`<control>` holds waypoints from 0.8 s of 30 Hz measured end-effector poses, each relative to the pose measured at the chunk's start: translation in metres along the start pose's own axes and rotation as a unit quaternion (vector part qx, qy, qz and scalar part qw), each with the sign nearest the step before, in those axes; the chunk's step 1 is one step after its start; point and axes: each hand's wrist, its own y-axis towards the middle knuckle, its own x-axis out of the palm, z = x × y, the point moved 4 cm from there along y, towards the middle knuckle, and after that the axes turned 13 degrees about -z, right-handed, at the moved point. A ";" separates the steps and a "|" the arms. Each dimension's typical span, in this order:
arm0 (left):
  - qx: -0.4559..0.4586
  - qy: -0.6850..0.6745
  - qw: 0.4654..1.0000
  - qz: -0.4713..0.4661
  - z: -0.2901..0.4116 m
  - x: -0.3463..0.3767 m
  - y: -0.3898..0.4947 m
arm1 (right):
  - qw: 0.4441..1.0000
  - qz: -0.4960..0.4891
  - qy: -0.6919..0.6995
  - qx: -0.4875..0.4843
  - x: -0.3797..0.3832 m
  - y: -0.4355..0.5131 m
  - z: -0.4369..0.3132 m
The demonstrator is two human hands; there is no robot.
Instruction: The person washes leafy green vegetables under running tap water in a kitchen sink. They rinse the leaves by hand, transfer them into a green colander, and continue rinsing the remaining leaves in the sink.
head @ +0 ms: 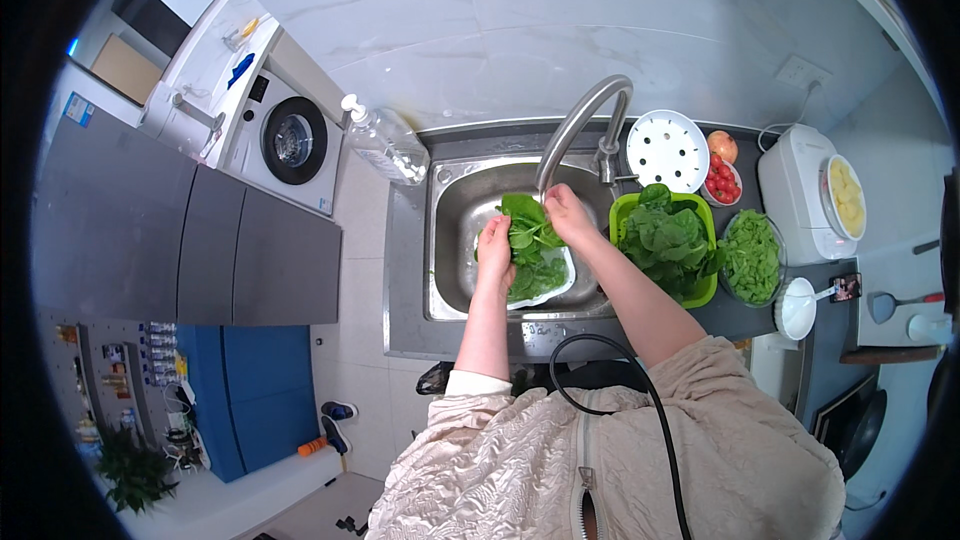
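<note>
A bunch of leafy greens (526,221) is held over the stainless steel sink (457,270), just under the spout of the curved faucet (581,116). My left hand (495,251) grips the bunch from the left. At its right edge, close to the spout, is my right hand (568,214) with bent fingers; whether it grips a leaf is not clear. Below the hands a white basin (568,277) in the sink holds water and more greens. Right of the sink, a green plastic basket (705,292) is heaped with dark leafy greens (664,236).
On the right counter are a white perforated plate (667,151), a bowl of cherry tomatoes (722,184), a glass bowl of chopped greens (752,255), a white bowl (795,307) and a white appliance (799,187). A pump bottle (386,146) stands at the sink's left back corner.
</note>
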 end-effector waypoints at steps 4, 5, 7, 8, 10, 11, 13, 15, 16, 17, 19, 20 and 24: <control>-0.032 -0.013 0.999 0.016 0.004 -0.001 -0.005 | 0.993 -0.094 -0.033 0.064 0.007 -0.006 -0.008; -0.030 -0.009 0.999 0.011 0.005 0.000 -0.006 | 0.988 -0.130 -0.064 0.053 0.009 -0.007 -0.011; -0.022 -0.011 1.000 -0.001 0.008 0.001 -0.007 | 0.987 -0.122 0.056 0.088 0.012 -0.011 -0.007; -0.015 -0.017 1.000 -0.008 0.009 0.001 -0.007 | 0.979 -0.107 0.131 0.111 0.011 -0.011 -0.003; -0.004 -0.026 1.000 -0.007 0.011 0.001 -0.008 | 0.950 -0.078 0.257 0.159 0.010 -0.012 0.007; -0.001 -0.029 1.000 0.000 0.010 0.002 -0.009 | 0.956 -0.078 0.253 0.129 0.010 -0.011 0.007; -0.003 -0.041 0.999 0.010 0.008 0.004 -0.008 | 0.967 -0.050 0.236 0.089 0.012 -0.010 0.011; -0.010 -0.069 0.997 0.011 0.001 0.010 -0.006 | 0.987 -0.015 0.153 0.036 0.015 -0.009 0.010; -0.007 -0.024 0.999 0.033 -0.003 0.012 -0.006 | 0.993 -0.005 0.120 0.016 0.017 -0.008 0.008; 0.026 -0.012 1.000 0.008 -0.003 0.017 -0.002 | 0.994 0.001 0.109 -0.002 0.018 -0.007 0.005; 0.035 -0.011 0.999 0.039 -0.002 0.014 0.007 | 0.994 0.004 0.109 -0.010 0.018 -0.006 -0.001; 0.050 -0.013 0.997 0.049 0.000 0.013 0.010 | 0.991 0.006 0.119 -0.064 0.016 -0.007 -0.009; 0.116 -0.005 0.991 0.072 0.005 0.021 0.013 | 0.990 -0.041 0.121 0.060 0.013 -0.016 -0.023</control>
